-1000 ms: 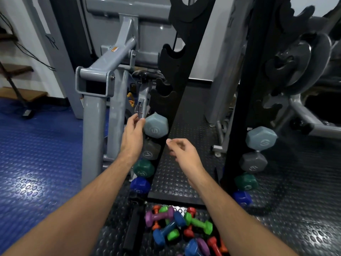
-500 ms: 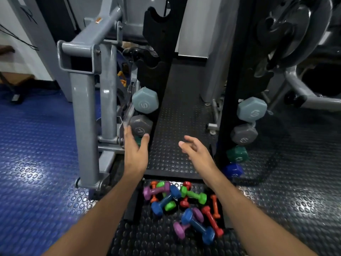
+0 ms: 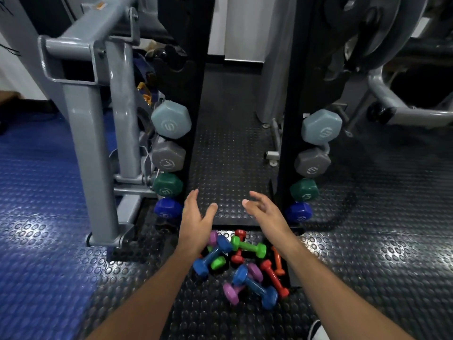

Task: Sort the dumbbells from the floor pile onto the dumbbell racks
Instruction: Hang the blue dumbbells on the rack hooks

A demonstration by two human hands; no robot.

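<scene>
**Presently: two open hands above the floor pile, racks part-filled**

Left hand (image 3: 196,220): centre of the frame, fingers spread and extended, palm turned inward, holding nothing. Right hand (image 3: 266,214): just right of centre, fingers loosely spread, likewise empty. The hands are apart from each other, both above the upper edge of the pile.

Floor pile (image 3: 241,265): lower centre, on the black studded mat (image 3: 228,153). Small dumbbells lie jumbled and overlapping: blue, green, purple, red and orange. A green dumbbell (image 3: 248,246) lies at the top of the heap; a blue dumbbell (image 3: 255,289) lies lowest, across a purple one.

Left rack (image 3: 193,99): left of centre, black upright. Stacked top to bottom: light blue, grey, dark green, blue hexagonal heads.

Right rack (image 3: 290,119): right of centre, black upright, carrying the same four colours in the same order.

Grey machine frame (image 3: 85,133): left of the frame, standing on blue studded flooring (image 3: 36,192).
</scene>
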